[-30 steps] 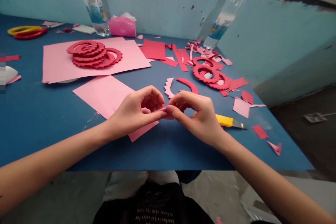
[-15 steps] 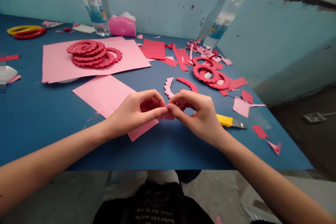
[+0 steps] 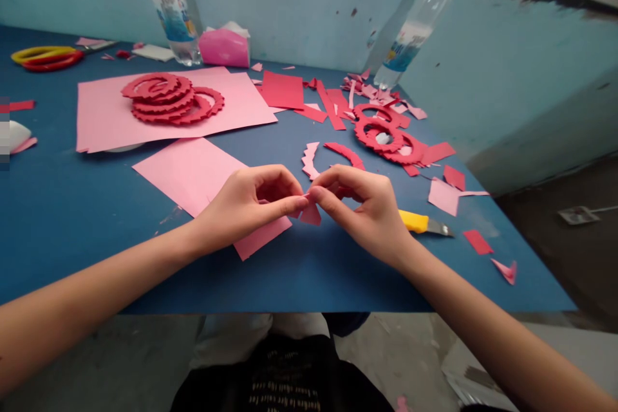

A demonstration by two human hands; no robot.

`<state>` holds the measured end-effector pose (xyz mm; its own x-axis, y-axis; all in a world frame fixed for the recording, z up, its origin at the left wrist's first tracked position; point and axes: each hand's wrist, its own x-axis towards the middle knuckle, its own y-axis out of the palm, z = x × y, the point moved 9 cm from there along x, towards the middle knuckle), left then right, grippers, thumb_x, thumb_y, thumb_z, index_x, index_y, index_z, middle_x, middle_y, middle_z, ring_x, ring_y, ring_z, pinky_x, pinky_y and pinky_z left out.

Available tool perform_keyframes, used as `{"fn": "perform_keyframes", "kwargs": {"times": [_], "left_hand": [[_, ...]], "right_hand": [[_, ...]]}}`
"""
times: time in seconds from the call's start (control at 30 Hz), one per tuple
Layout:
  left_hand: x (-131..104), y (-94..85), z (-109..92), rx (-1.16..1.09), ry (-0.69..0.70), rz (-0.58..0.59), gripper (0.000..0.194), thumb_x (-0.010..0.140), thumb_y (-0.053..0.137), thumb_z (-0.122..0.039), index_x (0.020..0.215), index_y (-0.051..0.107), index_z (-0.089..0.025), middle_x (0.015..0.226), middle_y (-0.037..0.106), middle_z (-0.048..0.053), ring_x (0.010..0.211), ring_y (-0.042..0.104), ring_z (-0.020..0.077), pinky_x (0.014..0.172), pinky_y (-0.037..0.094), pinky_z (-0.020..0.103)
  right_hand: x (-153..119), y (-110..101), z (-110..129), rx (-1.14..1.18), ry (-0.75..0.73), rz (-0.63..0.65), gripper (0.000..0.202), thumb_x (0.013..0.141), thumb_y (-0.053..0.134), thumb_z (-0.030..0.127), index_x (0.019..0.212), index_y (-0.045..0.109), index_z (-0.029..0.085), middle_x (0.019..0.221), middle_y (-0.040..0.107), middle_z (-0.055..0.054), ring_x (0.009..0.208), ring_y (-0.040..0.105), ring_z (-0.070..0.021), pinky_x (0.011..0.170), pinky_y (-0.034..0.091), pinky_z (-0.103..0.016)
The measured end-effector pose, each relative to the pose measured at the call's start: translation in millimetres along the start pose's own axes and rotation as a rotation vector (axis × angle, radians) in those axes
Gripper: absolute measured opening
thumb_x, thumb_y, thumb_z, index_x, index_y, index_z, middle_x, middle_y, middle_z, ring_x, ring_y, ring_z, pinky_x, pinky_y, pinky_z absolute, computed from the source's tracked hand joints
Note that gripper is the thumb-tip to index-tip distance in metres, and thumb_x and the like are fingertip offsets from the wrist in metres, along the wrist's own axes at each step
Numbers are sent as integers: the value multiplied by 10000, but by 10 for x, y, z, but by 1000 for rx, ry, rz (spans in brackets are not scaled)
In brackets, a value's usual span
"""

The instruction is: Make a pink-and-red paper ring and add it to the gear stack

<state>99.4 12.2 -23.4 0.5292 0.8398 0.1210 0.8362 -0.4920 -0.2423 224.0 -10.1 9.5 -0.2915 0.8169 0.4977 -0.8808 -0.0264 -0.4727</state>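
L hand & R hand pinch pink pc, ctr; fold unclear. Red rings, upper L, look done; red arc, mid-frame, partial.

A small pink paper piece, partly hidden, hangs pinched between left hand and right hand.

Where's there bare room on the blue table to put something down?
The table has bare room in front, between the left hand, the right hand and its near edge. There's more at left, between the left arm, the small pink sheet and the large pink sheet. The back right is crowded: red rings, paper scraps, a bottle.
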Motion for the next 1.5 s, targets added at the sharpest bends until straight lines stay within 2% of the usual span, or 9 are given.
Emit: {"fn": "perform_keyframes", "kwargs": {"times": [0.3, 0.57, 0.77, 1.0, 1.2, 1.4, 1.5], "left_hand": [[1, 27, 22, -51, 2, 31, 187, 816, 762, -335, 853, 673, -176, 815, 754, 19, 794, 732, 175, 699, 579, 259], [8, 6, 37, 19, -12, 4, 204, 799, 770, -343, 815, 669, -166, 734, 701, -1, 672, 658, 126, 603, 525, 216], [-4, -2, -61, 69, 59, -9, 214, 818, 750, -351, 765, 651, -169, 696, 689, -2, 669, 662, 134, 619, 527, 232], [7, -45, -83, 83, 75, -49, 143, 856, 705, -324, 836, 690, -183, 795, 724, 7, 725, 674, 132, 620, 535, 217], [3, -111, -130, 133, 95, -117, 95, 818, 733, -259, 776, 698, -182, 702, 700, -7, 649, 642, 120, 609, 531, 225], [8, -83, -94, 131, 77, -75, 130, 869, 681, -305, 833, 680, -180, 775, 701, 7, 649, 627, 113, 588, 525, 220], [7, -95, -99, 136, 87, -74, 163, 878, 674, -315, 801, 655, -173, 753, 686, 1, 629, 610, 102, 567, 506, 207]], "right_hand": [[-4, 31, -10, 5, 1, 20, 117, 900, 636, 198, 786, 641, 174, 709, 623, 23, 612, 567, -83, 546, 467, -208], [-10, 44, -14, -6, -22, 36, 114, 895, 633, 177, 781, 629, 168, 690, 608, 24, 607, 534, -81, 540, 443, -208], [-15, 70, 13, 12, -29, 55, 117, 900, 618, 185, 785, 629, 174, 697, 604, 18, 599, 529, -86, 530, 437, -215], [-7, -40, -13, -23, 4, -49, 114, 893, 641, 225, 787, 633, 186, 699, 631, 18, 608, 564, -95, 556, 475, -233], [-8, -48, -23, 4, 25, -64, 111, 893, 645, 227, 792, 638, 183, 726, 660, 5, 625, 592, -110, 573, 490, -260], [-4, -88, 1, -31, -5, -102, 109, 888, 655, 200, 782, 636, 182, 698, 645, 24, 595, 568, -88, 551, 469, -233], [-6, -116, 10, -36, -14, -128, 117, 892, 664, 211, 783, 633, 184, 691, 649, 32, 574, 560, -77, 543, 466, -220]]}}
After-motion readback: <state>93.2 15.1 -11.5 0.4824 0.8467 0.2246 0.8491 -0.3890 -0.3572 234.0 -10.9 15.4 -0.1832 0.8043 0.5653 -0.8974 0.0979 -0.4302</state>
